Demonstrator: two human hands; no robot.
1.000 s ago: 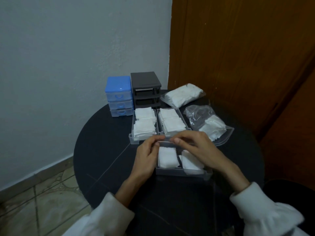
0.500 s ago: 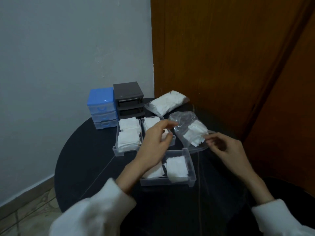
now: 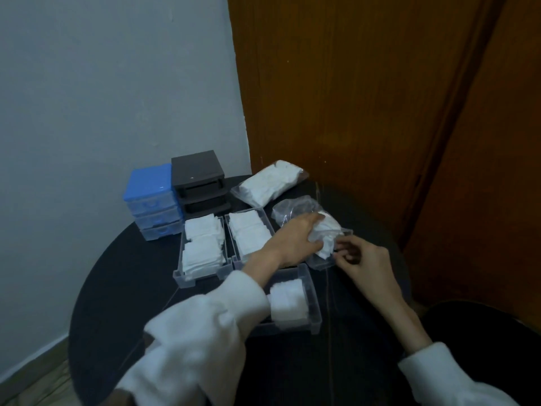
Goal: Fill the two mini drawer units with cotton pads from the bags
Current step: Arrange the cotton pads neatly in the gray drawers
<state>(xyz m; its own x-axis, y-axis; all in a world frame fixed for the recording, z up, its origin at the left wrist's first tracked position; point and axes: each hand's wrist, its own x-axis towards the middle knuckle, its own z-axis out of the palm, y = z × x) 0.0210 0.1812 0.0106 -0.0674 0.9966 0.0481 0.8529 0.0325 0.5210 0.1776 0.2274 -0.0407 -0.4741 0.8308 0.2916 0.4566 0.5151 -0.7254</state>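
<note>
My left hand (image 3: 294, 240) lies on the open clear bag of cotton pads (image 3: 319, 230), thumb and fingers around the white pads inside. My right hand (image 3: 361, 260) pinches the bag's near edge with curled fingers. A full sealed bag (image 3: 268, 183) lies behind it. Three clear drawers sit on the round black table (image 3: 123, 276): two packed with pads (image 3: 202, 247) (image 3: 247, 231), and a nearer one (image 3: 310, 288) holding pads, partly hidden by my left sleeve. The blue drawer unit (image 3: 150, 197) and the dark drawer unit (image 3: 200, 181) stand at the back.
A wooden door or panel (image 3: 366, 98) rises just behind and to the right of the table. A pale wall (image 3: 102, 83) is at the left. Tiled floor (image 3: 35, 373) shows past the table's left edge.
My left hand has reached right from the drawers onto the open bag and closed around the pads. My right hand has moved in to the bag's near edge. The view shifted.
</note>
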